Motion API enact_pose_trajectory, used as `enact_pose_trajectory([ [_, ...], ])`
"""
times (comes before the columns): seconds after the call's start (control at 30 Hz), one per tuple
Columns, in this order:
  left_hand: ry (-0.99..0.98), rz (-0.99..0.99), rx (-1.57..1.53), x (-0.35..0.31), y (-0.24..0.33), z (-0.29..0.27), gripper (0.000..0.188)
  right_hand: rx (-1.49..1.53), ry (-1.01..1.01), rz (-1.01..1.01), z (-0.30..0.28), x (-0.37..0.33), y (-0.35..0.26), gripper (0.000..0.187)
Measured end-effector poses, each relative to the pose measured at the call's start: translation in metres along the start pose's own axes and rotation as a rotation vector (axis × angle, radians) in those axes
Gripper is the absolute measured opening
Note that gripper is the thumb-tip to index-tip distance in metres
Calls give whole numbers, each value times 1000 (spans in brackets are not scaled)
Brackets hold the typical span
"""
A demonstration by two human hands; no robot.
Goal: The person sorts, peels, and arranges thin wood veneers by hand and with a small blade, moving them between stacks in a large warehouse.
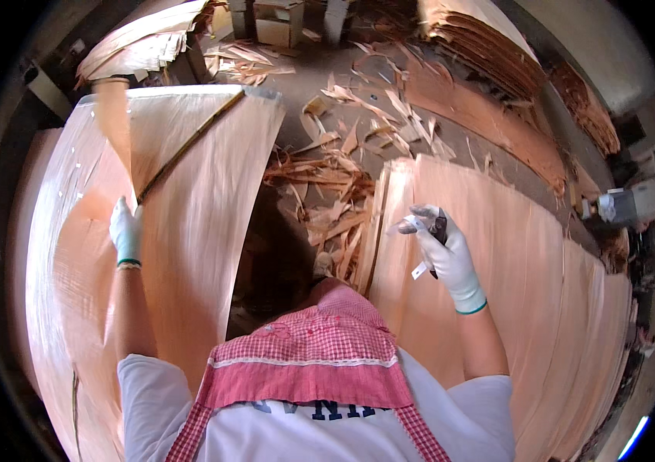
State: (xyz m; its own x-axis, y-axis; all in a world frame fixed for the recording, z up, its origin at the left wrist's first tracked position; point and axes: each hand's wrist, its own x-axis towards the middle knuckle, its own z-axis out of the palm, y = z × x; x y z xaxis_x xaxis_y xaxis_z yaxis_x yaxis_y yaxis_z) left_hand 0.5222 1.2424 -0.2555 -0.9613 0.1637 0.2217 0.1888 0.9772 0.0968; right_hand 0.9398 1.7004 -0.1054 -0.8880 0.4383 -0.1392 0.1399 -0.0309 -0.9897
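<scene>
My left hand (125,229), in a white glove with a green cuff, is closed at the edge of a thin, loose wood veneer piece (85,258) over the left stack. A narrow, curling veneer strip (115,127) extends beyond the fingers, blurred at its far end. Beneath lies a large pale veneer sheet (196,200), with a dark slanting gap or strip (189,144) beside my fingertips. Above the right stack of veneer (512,254), my right hand (444,250), also gloved, grips a small black tool (439,229). White tape pieces (420,269) show by it; the tool's exact kind is unclear.
Broken veneer scraps (335,208) litter the floor between the two stacks and farther ahead. More veneer piles stand at the far left (142,46) and far right (481,50). A long reddish sheet (481,115) lies beyond the right stack.
</scene>
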Motion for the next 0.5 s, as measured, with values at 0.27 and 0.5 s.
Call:
enact_pose_trajectory([
  [0.27, -712, 409, -1208, 13, 314, -77, 34, -22, -302, -53, -19, 217, -50, 33],
  [0.5, -1066, -314, -2377, 100, 455, -12, 24, -224, -474, -73, -11, 352, -61, 41],
])
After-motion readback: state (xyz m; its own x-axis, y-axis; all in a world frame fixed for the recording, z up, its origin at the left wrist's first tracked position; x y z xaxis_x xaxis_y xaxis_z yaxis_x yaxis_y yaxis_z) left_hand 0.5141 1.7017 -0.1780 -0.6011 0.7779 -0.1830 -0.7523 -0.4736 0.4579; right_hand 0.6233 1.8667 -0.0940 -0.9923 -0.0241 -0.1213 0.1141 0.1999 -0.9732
